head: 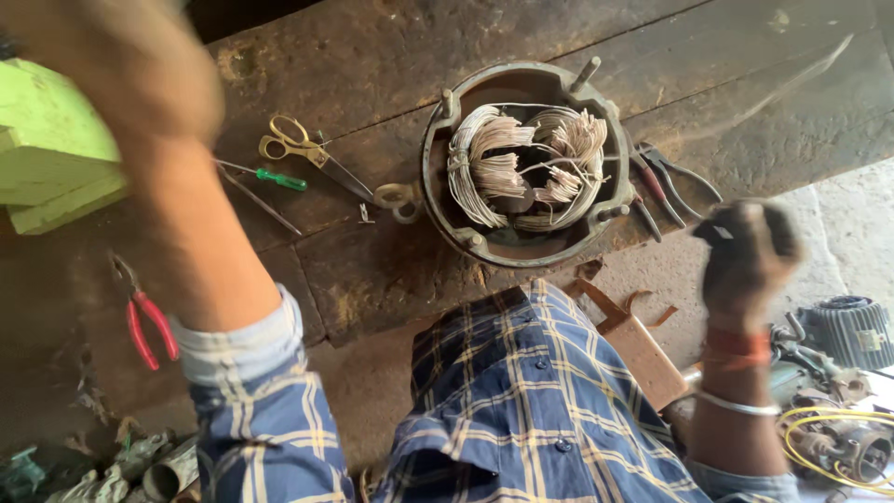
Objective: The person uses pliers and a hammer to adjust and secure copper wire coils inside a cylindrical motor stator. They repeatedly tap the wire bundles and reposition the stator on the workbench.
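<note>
- Motor stator (526, 163) with copper windings: lay mid-workbench (745, 84), near its front edge.
- Right hand (748, 250): fisted (contents indiscernible), right of stator.
- Left hand (121, 65): raised, blurred; grip indiscernible.

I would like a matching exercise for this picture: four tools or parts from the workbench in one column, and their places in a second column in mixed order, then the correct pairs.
Things:
1. yellow-handled scissors
2. red-handled pliers
3. green-handled screwdriver
4. round metal motor housing with pale wire coils

Places:
A. at the left of the bench, beside the raised forearm's sleeve
B. in the middle of the bench, above the checked shirt
C. just left of the housing, blades pointing toward it
D. below the scissors, its shaft pointing left

Pairs: 1-C, 2-A, 3-D, 4-B
</note>
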